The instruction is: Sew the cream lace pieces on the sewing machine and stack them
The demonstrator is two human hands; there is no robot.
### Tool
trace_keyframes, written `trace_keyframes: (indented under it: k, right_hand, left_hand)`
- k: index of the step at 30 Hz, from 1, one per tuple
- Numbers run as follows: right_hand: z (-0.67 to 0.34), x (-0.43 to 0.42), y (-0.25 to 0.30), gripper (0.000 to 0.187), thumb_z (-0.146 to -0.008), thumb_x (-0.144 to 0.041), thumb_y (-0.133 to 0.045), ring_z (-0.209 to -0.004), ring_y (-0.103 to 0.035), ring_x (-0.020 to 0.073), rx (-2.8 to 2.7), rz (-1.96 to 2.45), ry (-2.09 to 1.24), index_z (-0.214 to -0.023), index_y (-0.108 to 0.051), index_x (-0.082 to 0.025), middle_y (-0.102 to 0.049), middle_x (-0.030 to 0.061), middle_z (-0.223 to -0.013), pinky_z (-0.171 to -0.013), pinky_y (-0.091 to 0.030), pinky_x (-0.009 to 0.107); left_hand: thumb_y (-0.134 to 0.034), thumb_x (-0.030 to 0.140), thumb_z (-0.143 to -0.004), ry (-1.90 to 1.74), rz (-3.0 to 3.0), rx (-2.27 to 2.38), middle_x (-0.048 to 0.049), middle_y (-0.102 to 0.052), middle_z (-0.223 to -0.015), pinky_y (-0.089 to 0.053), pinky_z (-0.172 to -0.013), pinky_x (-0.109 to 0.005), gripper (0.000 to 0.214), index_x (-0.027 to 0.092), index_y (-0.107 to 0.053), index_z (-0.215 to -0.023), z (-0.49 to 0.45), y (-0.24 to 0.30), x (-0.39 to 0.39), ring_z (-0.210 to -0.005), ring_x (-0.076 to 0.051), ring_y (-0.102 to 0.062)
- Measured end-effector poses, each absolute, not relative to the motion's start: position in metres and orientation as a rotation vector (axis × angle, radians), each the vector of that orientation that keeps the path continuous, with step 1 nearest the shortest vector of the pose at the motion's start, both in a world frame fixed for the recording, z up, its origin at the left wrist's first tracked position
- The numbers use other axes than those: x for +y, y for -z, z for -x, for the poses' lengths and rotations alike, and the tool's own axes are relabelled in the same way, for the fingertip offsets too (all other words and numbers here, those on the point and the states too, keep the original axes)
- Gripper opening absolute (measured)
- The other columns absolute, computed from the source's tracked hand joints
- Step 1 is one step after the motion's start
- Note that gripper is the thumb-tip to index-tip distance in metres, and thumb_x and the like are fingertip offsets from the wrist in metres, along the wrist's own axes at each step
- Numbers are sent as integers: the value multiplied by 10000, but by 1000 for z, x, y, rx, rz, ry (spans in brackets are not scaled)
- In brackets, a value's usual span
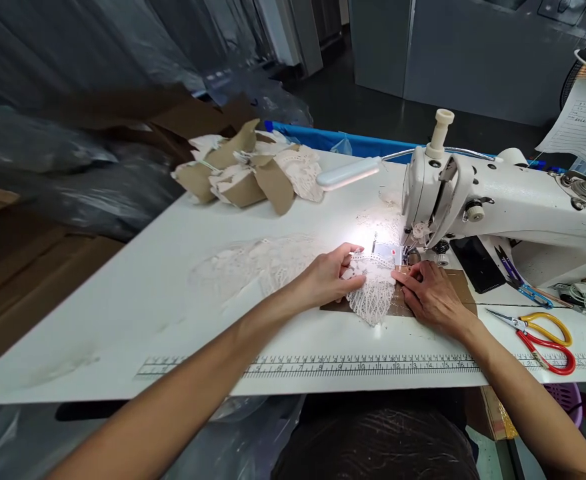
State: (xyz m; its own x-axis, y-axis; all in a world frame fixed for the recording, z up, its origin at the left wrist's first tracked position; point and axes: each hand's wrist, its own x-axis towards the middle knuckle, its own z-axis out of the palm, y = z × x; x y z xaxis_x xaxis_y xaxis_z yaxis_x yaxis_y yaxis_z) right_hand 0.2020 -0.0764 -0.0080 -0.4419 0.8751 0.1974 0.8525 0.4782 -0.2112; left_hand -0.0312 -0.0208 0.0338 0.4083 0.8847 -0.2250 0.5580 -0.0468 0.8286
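A piece of white lace [373, 297] lies under the lamp's bright spot, just left of the sewing machine's [513, 200] needle area. My left hand [330, 273] pinches its left side between thumb and fingers. At the right edge of the lace, the fingertips of my right hand [430, 293] press together on it, close to the presser foot. Beneath the lace and my right hand is a brown card [460, 287] on the table. More white lace [267, 260] spreads over the table left of my left hand.
Yellow-and-red scissors [547, 340], blue-handled snips [527, 290] and a black phone [477, 263] lie to the right. A ruler strip [323, 365] runs along the table's front edge. Bundled lace and brown card pieces [253, 173] sit at the back, beside a lamp [350, 175].
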Motion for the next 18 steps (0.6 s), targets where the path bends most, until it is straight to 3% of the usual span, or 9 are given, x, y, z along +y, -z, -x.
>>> trace_keyframes:
  k: [8, 18]
  right_hand:
    - [-202, -78, 11, 393, -1004, -293, -356, -937, -470, 247, -2402, 1452, -113, -1340, -555, -252, -521, 113, -1038, -853, -475, 436]
    - [-208, -83, 1, 381, -999, -271, -413, -1008, -510, 232, -2406, 1347, -245, -1345, -573, -292, -546, 95, -1095, -915, -480, 424]
  left_hand:
    - [-703, 389, -737, -379, -1758, 1185, 31, -590, -686, -487, -430, -247, 630, 181, -462, -1280, 37, -30, -18, -524, -154, -586]
    - [-703, 417, -731, -334, -2007, 1223, 42, -555, -655, -376, -528, -248, 706, 144, -467, -1338, 38, -31, -18, -616, -172, -570]
